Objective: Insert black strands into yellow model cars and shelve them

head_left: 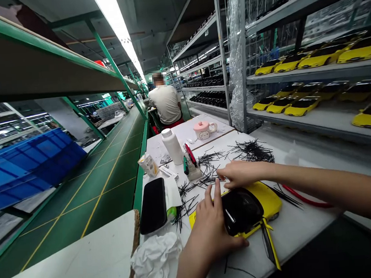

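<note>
A yellow toy car body with a glossy black window panel lies on a white workbench, held between both hands. The left hand sits against its near side, its fingers spread apart, and the right hand lies over its far edge with the fingers together; whether either hand is clamping, I cannot tell. A thin yellow strip sticks out from the car's near corner. Loose black bristles lie scattered across the bench around the car, and a red cable runs just beyond it, under the right forearm. Farther along stand a small holder with red and green tools, a white bottle, a carton and a pink mug. A black case and a crumpled white cloth lie to the left. Shelves of yellow car bodies line the right side, a seated co-worker faces away at the far bench, and a green conveyor runs to the left, past a blue crate
</note>
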### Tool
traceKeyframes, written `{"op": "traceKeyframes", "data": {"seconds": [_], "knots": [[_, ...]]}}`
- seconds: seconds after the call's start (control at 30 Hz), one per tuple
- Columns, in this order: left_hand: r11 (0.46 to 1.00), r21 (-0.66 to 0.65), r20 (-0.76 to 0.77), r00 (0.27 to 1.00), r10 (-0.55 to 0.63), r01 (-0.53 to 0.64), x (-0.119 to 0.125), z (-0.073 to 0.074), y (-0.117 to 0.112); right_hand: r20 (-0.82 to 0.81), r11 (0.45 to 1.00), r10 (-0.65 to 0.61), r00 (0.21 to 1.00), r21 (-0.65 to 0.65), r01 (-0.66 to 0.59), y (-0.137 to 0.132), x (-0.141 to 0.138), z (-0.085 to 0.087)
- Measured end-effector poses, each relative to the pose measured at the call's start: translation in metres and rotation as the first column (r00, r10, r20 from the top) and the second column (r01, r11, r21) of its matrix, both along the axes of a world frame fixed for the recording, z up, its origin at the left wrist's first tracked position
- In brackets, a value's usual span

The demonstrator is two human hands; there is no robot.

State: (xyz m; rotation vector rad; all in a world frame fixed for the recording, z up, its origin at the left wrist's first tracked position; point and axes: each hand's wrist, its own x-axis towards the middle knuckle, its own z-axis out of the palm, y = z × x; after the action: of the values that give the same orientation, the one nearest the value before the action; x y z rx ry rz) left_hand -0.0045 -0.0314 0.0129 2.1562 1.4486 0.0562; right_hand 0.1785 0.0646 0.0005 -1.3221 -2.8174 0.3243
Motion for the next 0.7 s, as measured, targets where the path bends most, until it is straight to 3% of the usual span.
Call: {"op": "traceKeyframes", "data": {"seconds": [0.23, 0.33, 0.43, 0.6, 0.7], "knots": [[0.999, -0.004, -0.024, 0.999, 0.046, -0.046, 0.005, 0.004, -0.002, 0.039, 0.992, -0.11, 0.993, 0.064, 0.107, 0.004, 0.001, 0.001], [0.999, 0.003, -0.051, 0.998, 0.033, -0.033, 0.004, 0.003, -0.001, 0.026, 0.982, -0.174, 0.984, 0.083, 0.171, 0.002, 0.024, 0.006], [0.999, 0.038, -0.063, 0.998, 0.004, -0.002, 0.002, 0.001, 0.0, 0.035, 0.969, -0.23, 0.972, 0.102, 0.226, -0.019, 0.056, 0.006], [0.996, 0.08, -0.048, 0.998, -0.046, 0.05, -0.002, -0.002, 0.004, -0.016, 0.967, -0.249, 0.968, -0.055, 0.248, -0.069, 0.093, -0.023], [0.991, 0.107, -0.058, 0.995, -0.077, 0.083, -0.005, -0.002, 0.009, -0.149, 0.969, -0.245, 0.958, -0.04, 0.242, -0.086, 0.099, -0.047]]}}
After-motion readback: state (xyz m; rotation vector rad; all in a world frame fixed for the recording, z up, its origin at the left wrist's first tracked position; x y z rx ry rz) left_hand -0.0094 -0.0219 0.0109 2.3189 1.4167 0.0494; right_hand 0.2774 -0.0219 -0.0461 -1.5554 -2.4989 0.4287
